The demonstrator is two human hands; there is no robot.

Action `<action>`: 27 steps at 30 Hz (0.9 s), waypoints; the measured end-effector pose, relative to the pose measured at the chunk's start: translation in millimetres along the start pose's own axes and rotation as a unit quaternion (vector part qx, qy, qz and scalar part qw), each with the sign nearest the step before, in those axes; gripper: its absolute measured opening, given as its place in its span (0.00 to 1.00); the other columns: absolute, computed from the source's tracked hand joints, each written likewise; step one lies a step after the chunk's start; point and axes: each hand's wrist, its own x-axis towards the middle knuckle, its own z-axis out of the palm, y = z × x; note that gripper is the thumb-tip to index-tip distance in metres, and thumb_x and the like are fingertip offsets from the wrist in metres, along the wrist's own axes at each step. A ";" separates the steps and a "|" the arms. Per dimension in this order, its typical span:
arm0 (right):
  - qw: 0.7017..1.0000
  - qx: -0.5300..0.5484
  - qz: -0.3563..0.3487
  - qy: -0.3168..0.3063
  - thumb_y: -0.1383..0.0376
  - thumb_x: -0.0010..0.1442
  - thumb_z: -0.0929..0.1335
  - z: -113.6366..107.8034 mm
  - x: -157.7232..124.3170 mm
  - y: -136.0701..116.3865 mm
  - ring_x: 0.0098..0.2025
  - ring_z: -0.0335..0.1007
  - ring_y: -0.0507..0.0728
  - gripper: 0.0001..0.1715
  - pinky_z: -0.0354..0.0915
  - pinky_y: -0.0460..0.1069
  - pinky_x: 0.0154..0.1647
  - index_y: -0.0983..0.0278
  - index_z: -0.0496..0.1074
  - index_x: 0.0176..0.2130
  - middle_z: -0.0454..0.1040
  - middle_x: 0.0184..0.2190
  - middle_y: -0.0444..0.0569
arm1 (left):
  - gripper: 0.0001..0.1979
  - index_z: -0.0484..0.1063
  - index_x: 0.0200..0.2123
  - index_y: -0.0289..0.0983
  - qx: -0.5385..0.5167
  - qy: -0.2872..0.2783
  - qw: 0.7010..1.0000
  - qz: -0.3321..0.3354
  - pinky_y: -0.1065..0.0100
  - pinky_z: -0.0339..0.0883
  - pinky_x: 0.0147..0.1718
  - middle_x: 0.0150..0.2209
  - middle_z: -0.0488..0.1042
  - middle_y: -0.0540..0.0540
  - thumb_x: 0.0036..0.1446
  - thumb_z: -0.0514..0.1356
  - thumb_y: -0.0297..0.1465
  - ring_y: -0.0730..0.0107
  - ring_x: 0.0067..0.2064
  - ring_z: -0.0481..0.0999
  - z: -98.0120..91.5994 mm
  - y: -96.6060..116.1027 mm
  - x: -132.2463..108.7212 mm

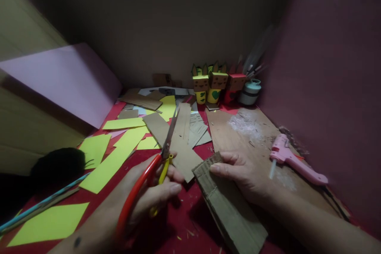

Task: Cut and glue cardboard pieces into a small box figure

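Observation:
My left hand is closed around the red and yellow handles of a pair of scissors, whose blades point up and away, shut together. My right hand grips the near top edge of a long corrugated cardboard strip that lies on the red table surface. The scissor blades hover left of the strip, above other cardboard pieces.
Yellow paper pieces are scattered at left with a blue stick. A pink glue gun lies on a cardboard sheet at right. Small cardboard box figures and a teal-lidded jar stand at the back. A pink sheet leans at left.

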 end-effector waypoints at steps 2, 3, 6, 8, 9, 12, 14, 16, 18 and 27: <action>1.000 0.003 -0.001 -0.003 0.58 0.51 0.77 1.1 -0.5 0.7 0.28 0.77 0.53 0.18 0.71 0.49 0.35 0.68 0.79 0.39 0.81 0.29 0.51 | 0.15 0.76 0.38 0.36 -0.008 -0.011 1.000 -0.002 0.69 0.68 0.24 0.27 0.77 0.45 0.48 0.68 0.38 0.64 0.26 0.76 10.0 11.1 9.8; 1.000 0.003 -0.001 -0.003 0.59 0.52 0.77 1.8 -0.8 0.8 0.29 0.77 0.53 0.18 0.71 0.48 0.35 0.68 0.79 0.39 0.81 0.29 0.51 | 0.15 0.75 0.36 0.36 -0.012 -0.020 1.000 -0.002 0.69 0.68 0.24 0.26 0.76 0.45 0.47 0.68 0.38 0.64 0.27 0.76 14.8 15.1 14.2; 1.000 0.006 -0.005 -0.003 0.59 0.53 0.77 3.1 -1.8 1.0 0.30 0.78 0.53 0.18 0.70 0.48 0.35 0.67 0.79 0.41 0.81 0.29 0.50 | 0.15 0.70 0.33 0.37 -0.017 -0.050 0.999 -0.004 0.69 0.66 0.22 0.22 0.73 0.49 0.47 0.68 0.39 0.66 0.23 0.73 26.6 20.0 23.6; 1.000 0.007 -0.006 -0.009 0.59 0.54 0.76 3.1 -1.9 1.6 0.30 0.78 0.52 0.18 0.70 0.48 0.36 0.67 0.79 0.42 0.81 0.29 0.50 | 0.14 0.67 0.31 0.38 -0.005 -0.042 0.999 0.010 0.69 0.66 0.22 0.22 0.72 0.50 0.47 0.67 0.38 0.68 0.23 0.72 31.5 19.5 26.5; 1.000 0.006 -0.007 -0.011 0.59 0.54 0.76 2.9 -1.7 2.2 0.30 0.77 0.52 0.17 0.70 0.48 0.36 0.67 0.79 0.42 0.81 0.29 0.49 | 0.13 0.66 0.30 0.38 0.004 -0.029 0.999 0.021 0.69 0.65 0.23 0.23 0.72 0.51 0.48 0.66 0.38 0.68 0.23 0.71 33.2 19.0 27.0; 1.000 0.003 -0.019 -0.014 0.59 0.55 0.76 1.5 -0.2 4.3 0.31 0.77 0.51 0.16 0.69 0.47 0.36 0.66 0.80 0.42 0.81 0.29 0.48 | 0.11 0.65 0.29 0.38 0.022 0.007 0.999 0.044 0.71 0.64 0.25 0.23 0.70 0.53 0.49 0.65 0.35 0.72 0.24 0.69 36.8 19.3 26.2; 0.999 0.003 -0.032 -0.016 0.59 0.55 0.76 0.8 1.0 5.1 0.31 0.77 0.51 0.16 0.69 0.47 0.36 0.66 0.80 0.41 0.80 0.29 0.48 | 0.11 0.65 0.29 0.38 0.021 0.018 0.998 0.052 0.71 0.62 0.24 0.23 0.69 0.54 0.50 0.65 0.35 0.75 0.23 0.67 38.1 21.0 25.1; 0.999 0.008 -0.038 -0.021 0.59 0.55 0.76 0.7 2.0 5.0 0.32 0.77 0.51 0.16 0.69 0.46 0.37 0.66 0.80 0.41 0.80 0.29 0.47 | 0.11 0.65 0.30 0.38 0.016 0.024 0.998 0.064 0.72 0.61 0.23 0.24 0.69 0.54 0.50 0.65 0.34 0.76 0.23 0.65 38.2 21.4 24.9; 0.999 0.020 -0.032 -0.033 0.61 0.54 0.77 1.2 2.8 4.7 0.33 0.78 0.51 0.17 0.69 0.47 0.39 0.67 0.80 0.42 0.81 0.30 0.48 | 0.12 0.65 0.31 0.38 0.000 0.015 0.998 0.065 0.72 0.61 0.22 0.24 0.68 0.54 0.50 0.66 0.34 0.76 0.23 0.66 37.0 19.4 25.9; 0.997 0.040 0.048 -0.046 0.63 0.48 0.79 5.2 5.7 11.6 0.27 0.76 0.53 0.25 0.71 0.50 0.35 0.68 0.77 0.47 0.80 0.28 0.49 | 0.13 0.64 0.30 0.38 -0.035 0.019 0.997 0.069 0.73 0.59 0.21 0.23 0.66 0.55 0.53 0.67 0.36 0.78 0.22 0.63 27.2 5.6 31.5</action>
